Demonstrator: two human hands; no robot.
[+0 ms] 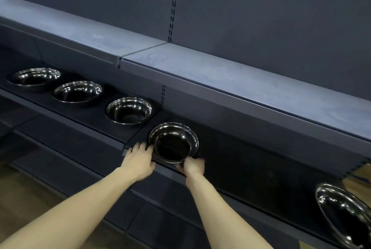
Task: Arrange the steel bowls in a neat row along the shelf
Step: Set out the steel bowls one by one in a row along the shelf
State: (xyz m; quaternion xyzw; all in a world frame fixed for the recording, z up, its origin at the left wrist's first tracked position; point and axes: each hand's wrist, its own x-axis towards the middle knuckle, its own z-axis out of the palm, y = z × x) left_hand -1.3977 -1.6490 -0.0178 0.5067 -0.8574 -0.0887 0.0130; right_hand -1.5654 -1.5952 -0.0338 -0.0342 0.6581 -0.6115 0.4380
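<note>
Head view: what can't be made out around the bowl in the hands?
- Right hand: fingers hidden under the bowl, so its grip is unclear.
- Left hand: fingertips at the rim; contact unclear.
- Far-right bowl: cut off by the frame edge.
- Shelf: too dark to read.
</note>
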